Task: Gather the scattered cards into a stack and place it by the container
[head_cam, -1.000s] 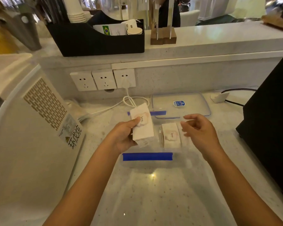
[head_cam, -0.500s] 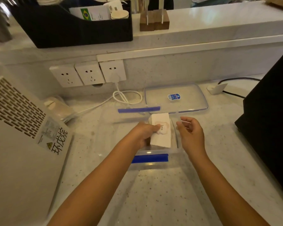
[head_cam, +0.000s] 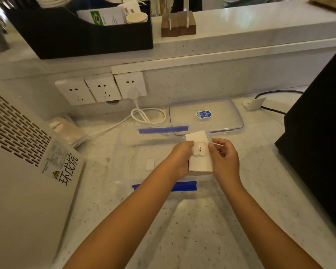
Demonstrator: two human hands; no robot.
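Two hands, left hand, right hand, one card stack

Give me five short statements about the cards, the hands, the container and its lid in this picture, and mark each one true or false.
1. Both hands hold the card stack. True: the left hand and the right hand grip it from either side.
2. The top card reads "love." True.
3. The lid is snapped onto the clear container. False: it lies on the counter behind it.
4. All three wall sockets are in use. False: only the right one holds a plug.
5. The container's clips are red. False: they are blue.
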